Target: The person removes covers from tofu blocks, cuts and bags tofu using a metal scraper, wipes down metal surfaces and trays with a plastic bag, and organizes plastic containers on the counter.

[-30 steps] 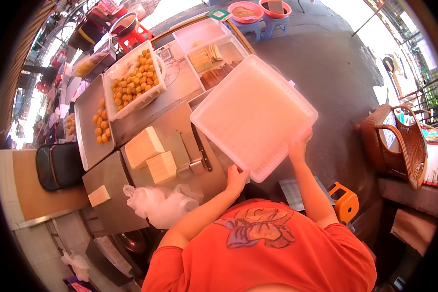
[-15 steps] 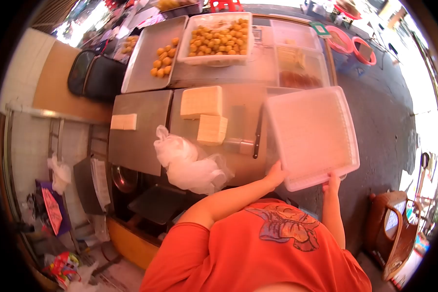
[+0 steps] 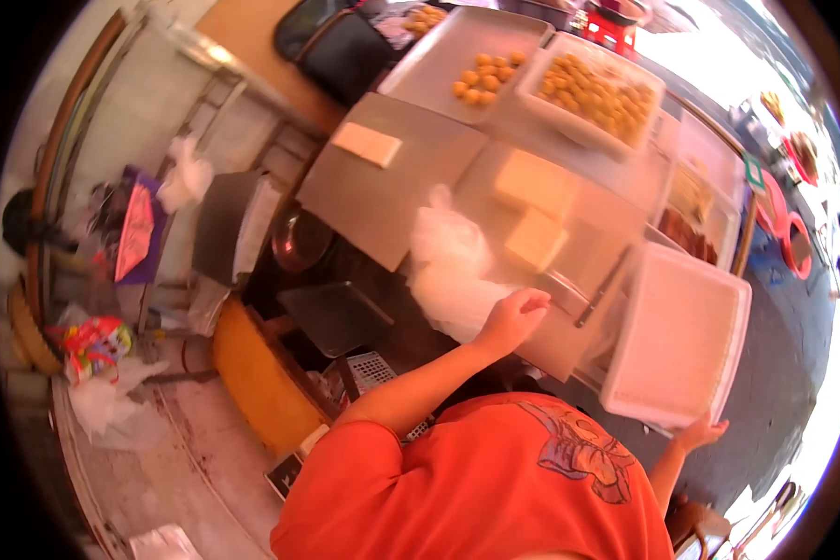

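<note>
A pale, shallow plastic tub (image 3: 679, 336) lies at the right edge of the worktop, tilted in my view. My right hand (image 3: 698, 435) is at its near corner, fingers stretched out; whether it still touches the rim is hard to tell. My left hand (image 3: 515, 319) is off the tub, loosely curled with nothing visible in it, over the near side of a white plastic bag (image 3: 453, 271). Beyond it sit two pale yellow blocks, a larger block (image 3: 536, 182) and a smaller block (image 3: 536, 239). A knife (image 3: 603, 289) lies between them and the tub.
Behind are a metal tray (image 3: 439, 65) and a white tub (image 3: 579, 131), both holding orange-brown balls. A pale flat slab (image 3: 367, 145) lies on the left board. Clear containers (image 3: 658, 213) stand at the right back. An orange-yellow drawer front (image 3: 261, 378) juts out at lower left.
The view has turned toward the left. My left hand has let go of the tub and moved left toward the plastic bag. My right hand has loosened at the tub's near corner.
</note>
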Tool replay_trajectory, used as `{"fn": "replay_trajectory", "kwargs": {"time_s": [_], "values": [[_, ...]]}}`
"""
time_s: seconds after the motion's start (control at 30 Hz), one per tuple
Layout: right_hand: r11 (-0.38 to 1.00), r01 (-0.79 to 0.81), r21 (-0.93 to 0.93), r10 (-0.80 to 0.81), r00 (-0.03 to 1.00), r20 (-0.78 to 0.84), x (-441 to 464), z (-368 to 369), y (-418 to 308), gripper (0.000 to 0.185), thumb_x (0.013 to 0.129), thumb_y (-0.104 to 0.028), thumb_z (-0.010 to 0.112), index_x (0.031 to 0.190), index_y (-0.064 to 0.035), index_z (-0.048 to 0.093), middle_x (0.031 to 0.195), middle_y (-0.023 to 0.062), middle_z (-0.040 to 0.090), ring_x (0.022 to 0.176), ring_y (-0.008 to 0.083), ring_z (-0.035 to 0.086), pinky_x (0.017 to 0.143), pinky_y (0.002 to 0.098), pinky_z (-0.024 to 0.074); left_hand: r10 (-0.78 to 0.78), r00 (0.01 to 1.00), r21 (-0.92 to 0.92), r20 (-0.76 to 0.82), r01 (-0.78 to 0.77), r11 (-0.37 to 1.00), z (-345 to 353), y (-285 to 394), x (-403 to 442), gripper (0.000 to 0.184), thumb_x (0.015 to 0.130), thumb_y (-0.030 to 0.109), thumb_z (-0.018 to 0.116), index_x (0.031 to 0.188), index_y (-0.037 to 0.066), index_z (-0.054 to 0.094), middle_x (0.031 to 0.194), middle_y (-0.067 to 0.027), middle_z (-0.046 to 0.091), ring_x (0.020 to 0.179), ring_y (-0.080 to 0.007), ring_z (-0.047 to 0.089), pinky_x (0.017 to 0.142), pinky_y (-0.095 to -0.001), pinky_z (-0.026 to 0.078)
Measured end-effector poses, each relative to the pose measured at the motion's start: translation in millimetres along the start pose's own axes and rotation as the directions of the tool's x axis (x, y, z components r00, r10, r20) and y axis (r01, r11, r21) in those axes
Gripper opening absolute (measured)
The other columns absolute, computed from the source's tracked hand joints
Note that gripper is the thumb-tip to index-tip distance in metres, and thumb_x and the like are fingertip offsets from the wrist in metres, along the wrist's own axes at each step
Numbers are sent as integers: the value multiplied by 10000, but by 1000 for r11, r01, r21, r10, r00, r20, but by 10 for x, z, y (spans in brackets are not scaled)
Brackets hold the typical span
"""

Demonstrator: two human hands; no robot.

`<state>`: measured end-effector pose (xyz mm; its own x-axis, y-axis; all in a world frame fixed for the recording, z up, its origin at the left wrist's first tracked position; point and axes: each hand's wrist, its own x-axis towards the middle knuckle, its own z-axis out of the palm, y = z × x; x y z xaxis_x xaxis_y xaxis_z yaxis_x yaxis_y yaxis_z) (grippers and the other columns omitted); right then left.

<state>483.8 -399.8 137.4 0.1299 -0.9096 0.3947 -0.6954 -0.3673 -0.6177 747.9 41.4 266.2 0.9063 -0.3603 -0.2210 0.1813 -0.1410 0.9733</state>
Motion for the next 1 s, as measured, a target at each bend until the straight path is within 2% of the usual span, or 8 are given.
{"fn": "replay_trajectory", "kwargs": {"time_s": [0.07, 0.13, 0.27, 0.57, 0.73, 0.83, 0.93, 1.0], "values": [[961, -84, 263, 59, 993, 101, 68, 251, -824, 517, 806, -99, 575, 1249, 81, 379, 1212, 195, 455, 1113, 273, 448, 966, 330, 333, -8, 963, -193, -268, -46, 980, -561, -231, -143, 181, 828, 53, 533, 986, -31, 562, 889, -88, 622, 819, -141, 590, 763, -259, 472], [827, -244, 507, 131, 960, 248, 35, 283, -1492, 494, 829, -107, 547, 1260, 58, 370, 1267, 158, 413, 1172, 243, 402, 998, 322, 303, 17, 900, -88, -435, -62, 994, -1003, -119, -393, 135, 853, 32, 509, 957, -31, 568, 857, -80, 609, 794, -130, 579, 769, -254, 468], [654, -242, 716, -120, 902, 414, -426, 485, -2639, 407, 872, -86, 463, 1254, 34, 393, 1266, 112, 427, 1173, 201, 401, 1004, 315, 293, 110, 726, -87, -678, -229, 970, -1992, -20, -862, 147, 849, 45, 527, 963, -38, 571, 863, -103, 618, 797, -155, 596, 768, -273, 481], [565, -335, 755, -357, 725, 589, -2226, 683, -3890, 342, 869, -92, 480, 1189, 29, 466, 1152, 83, 502, 1066, 164, 470, 916, 279, 365, 233, 80, 192, -969, -346, 918, -4862, 206, -2640, 147, 839, 58, 557, 967, -11, 570, 897, -94, 602, 794, -164, 587, 728, -255, 480], [573, -448, 686, -466, 511, 723, -3375, 779, -4484, 317, 859, -85, 482, 1162, 8, 498, 1090, 61, 526, 979, 138, 486, 862, 262, 378, 470, -337, 539, -816, -147, 830, -5968, 538, -3981, 129, 833, 51, 554, 953, 2, 564, 896, -62, 589, 832, -155, 550, 782, -253, 435], [578, -366, 729, -532, 509, 677, -3780, 609, -4970, 307, 860, -83, 473, 1154, 3, 495, 1084, 64, 528, 979, 141, 487, 864, 266, 381, 661, -516, 641, -544, 253, 725, -6448, 895, -4734, 229, 833, 87, 561, 1034, -18, 526, 996, -90, 542, 896, -190, 506, 804, -287, 412], [540, -409, 736, -572, 463, 677, -4001, 559, -5151, 292, 859, -82, 472, 1138, 3, 494, 1077, 66, 530, 980, 147, 491, 865, 274, 383, 700, -671, 460, -244, 556, 692, -6770, 1366, -5218, 476, 813, 189, 616, 1192, -24, 423, 1096, -171, 447, 1019, -252, 452, 837, -354, 408], [554, -426, 715, -574, 427, 699, -4068, 593, -5120, 270, 867, -97, 461, 1117, -3, 502, 1070, 64, 534, 978, 151, 496, 866, 288, 386, 629, -775, 64, 61, 631, 773, -6925, 1629, -5445, 556, 802, 244, 635, 1218, -23, 381, 1111, -190, 403, 1045, -272, 423, 796, -400, 423]]}}
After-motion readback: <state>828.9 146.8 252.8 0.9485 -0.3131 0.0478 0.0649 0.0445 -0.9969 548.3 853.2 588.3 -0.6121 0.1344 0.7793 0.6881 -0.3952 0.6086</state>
